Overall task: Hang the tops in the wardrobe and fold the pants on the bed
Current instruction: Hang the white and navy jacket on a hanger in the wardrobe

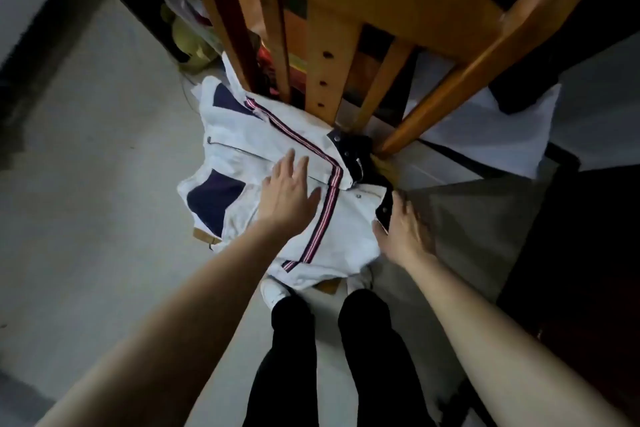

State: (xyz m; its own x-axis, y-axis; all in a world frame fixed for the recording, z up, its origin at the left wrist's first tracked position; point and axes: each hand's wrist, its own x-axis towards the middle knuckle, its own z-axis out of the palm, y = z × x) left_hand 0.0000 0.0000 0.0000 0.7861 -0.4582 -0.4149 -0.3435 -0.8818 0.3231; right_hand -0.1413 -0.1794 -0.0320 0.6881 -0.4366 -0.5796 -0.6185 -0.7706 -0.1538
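A white garment (239,139) with navy patches and a red-and-navy striped band lies spread on a wooden chair's seat, right below me. My left hand (287,189) lies flat on its middle with straight, spread fingers. My right hand (403,230) is at the garment's right edge, by the dark snap-button placket; its thumb touches the cloth, and I cannot make out whether the fingers hold the edge. The picture is blurred.
The wooden chair's back (346,0) with its slats rises just behind the garment. A grey cloth (467,218) lies to the right of it. Yellow-green and coloured items (190,42) sit on the floor at the back left. My legs and white shoes (273,291) stand below.
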